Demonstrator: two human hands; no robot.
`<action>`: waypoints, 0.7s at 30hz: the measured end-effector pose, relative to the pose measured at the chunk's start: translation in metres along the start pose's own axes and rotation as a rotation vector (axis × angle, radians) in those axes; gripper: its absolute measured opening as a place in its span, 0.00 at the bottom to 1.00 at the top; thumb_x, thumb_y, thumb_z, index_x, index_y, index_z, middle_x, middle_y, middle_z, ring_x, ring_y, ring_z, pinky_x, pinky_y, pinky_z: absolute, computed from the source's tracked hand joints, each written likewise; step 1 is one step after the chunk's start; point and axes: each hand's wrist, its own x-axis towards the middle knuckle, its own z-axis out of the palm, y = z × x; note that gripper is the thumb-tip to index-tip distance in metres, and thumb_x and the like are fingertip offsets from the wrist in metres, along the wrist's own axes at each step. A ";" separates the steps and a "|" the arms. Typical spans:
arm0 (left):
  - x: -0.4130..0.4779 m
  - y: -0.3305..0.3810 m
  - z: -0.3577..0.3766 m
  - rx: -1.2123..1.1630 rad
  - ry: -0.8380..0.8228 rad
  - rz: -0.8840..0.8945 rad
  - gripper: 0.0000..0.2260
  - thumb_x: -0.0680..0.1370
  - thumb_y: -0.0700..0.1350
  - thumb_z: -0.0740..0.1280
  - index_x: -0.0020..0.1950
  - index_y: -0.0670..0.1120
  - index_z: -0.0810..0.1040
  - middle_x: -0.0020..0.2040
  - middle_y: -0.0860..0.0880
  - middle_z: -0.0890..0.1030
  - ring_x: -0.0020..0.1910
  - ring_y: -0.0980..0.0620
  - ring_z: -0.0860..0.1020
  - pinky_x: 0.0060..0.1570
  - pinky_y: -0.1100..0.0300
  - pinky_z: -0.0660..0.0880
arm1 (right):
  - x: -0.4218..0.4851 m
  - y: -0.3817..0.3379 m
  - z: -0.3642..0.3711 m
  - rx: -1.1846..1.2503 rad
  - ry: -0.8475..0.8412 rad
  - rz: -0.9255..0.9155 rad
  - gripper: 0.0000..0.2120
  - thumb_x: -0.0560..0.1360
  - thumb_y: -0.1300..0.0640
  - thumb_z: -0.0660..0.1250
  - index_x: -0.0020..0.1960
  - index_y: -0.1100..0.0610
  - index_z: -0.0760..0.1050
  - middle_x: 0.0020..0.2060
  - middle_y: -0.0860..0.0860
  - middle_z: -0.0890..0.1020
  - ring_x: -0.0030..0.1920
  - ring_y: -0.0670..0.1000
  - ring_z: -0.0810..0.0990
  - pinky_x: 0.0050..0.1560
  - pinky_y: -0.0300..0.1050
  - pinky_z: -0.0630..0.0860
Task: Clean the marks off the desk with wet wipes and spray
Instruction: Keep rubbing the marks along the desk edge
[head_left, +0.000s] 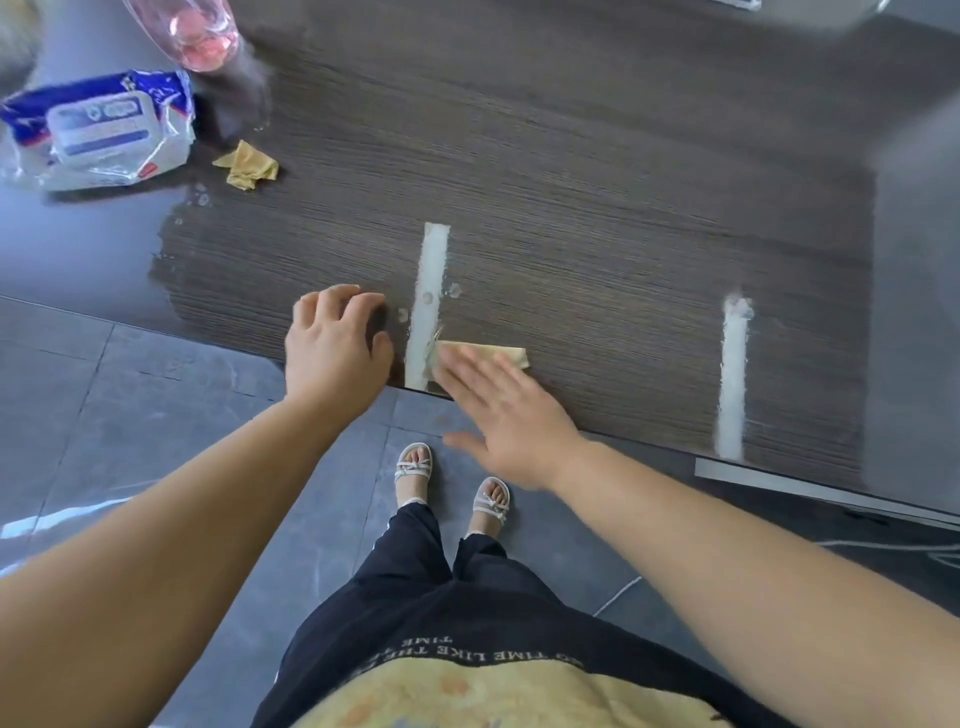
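Note:
A dark wood-grain desk (571, 197) carries two whitish strip marks: one (432, 280) near the middle front, wet with droplets, and another (733, 374) to the right. My right hand (498, 410) lies flat, fingers straight, pressing a yellowish wipe (501, 354) against the lower end of the middle mark. Just left of that mark, my left hand (335, 343) rests on the desk edge with fingers loosely curled and holding nothing. A crumpled used wipe (248, 165) lies at the left. The wet-wipe pack (101, 130) and the pink spray bottle (200, 34) stand at the far left.
The desk's front edge (649, 441) runs diagonally below my hands, with grey floor tiles (130, 415) beneath. A pale object (779, 10) sits at the top right edge. Glare washes out the desk's left side around the pack.

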 end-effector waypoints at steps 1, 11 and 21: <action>0.000 -0.008 -0.003 0.015 -0.003 -0.024 0.19 0.77 0.46 0.60 0.68 0.49 0.69 0.70 0.46 0.66 0.69 0.42 0.58 0.67 0.48 0.59 | -0.008 0.012 0.000 -0.018 0.032 -0.008 0.37 0.78 0.37 0.34 0.74 0.59 0.61 0.73 0.55 0.63 0.73 0.55 0.62 0.72 0.49 0.49; 0.006 -0.041 -0.016 0.004 -0.027 -0.123 0.18 0.78 0.48 0.59 0.68 0.49 0.69 0.70 0.48 0.66 0.68 0.42 0.60 0.65 0.48 0.62 | 0.081 0.015 -0.035 0.063 0.072 0.250 0.34 0.78 0.37 0.38 0.77 0.55 0.41 0.77 0.51 0.42 0.76 0.51 0.40 0.74 0.56 0.38; 0.010 -0.085 -0.029 -0.044 0.031 -0.174 0.18 0.77 0.46 0.61 0.67 0.48 0.70 0.69 0.47 0.67 0.69 0.43 0.59 0.66 0.49 0.60 | 0.121 0.061 -0.065 0.076 0.054 0.474 0.31 0.80 0.40 0.39 0.77 0.54 0.37 0.76 0.50 0.38 0.76 0.50 0.37 0.74 0.54 0.37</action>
